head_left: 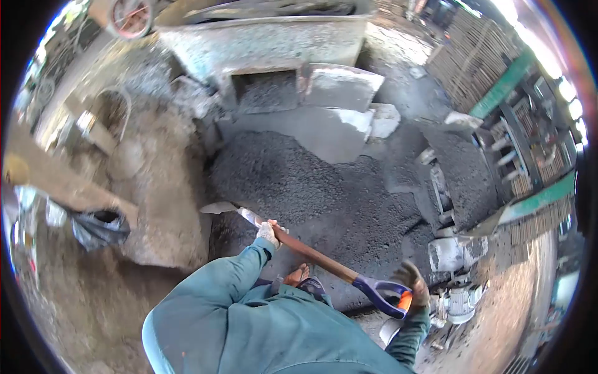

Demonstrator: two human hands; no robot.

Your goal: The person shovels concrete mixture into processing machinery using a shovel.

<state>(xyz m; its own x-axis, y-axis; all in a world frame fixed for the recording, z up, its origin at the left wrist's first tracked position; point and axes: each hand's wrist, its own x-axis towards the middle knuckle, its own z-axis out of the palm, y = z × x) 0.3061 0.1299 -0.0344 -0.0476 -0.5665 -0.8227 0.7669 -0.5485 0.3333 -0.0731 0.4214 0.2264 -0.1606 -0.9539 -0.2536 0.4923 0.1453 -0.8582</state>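
Note:
A shovel [321, 258] with a brown wooden shaft lies slantwise across the view. Its metal blade [219, 207] is at the left end, near the edge of a dark, crumbly heap [280, 171]. Wrapped round the shaft close to the blade is my left hand [270, 234], in a light glove. At the other end is a purple and orange D-shaped handle [386, 296]. My right hand [412, 283] is at this handle, its palm side against the orange grip; some fingers stick out apart, and whether they hold it is unclear.
A large pale trough [268, 43] with a square opening stands beyond the heap. An earthen ledge [168, 206] with a black plastic bag [99, 229] borders the left. To the right are a motor [461, 304] and a conveyor-like slope [464, 181]. A bare foot [297, 274] shows below the shaft.

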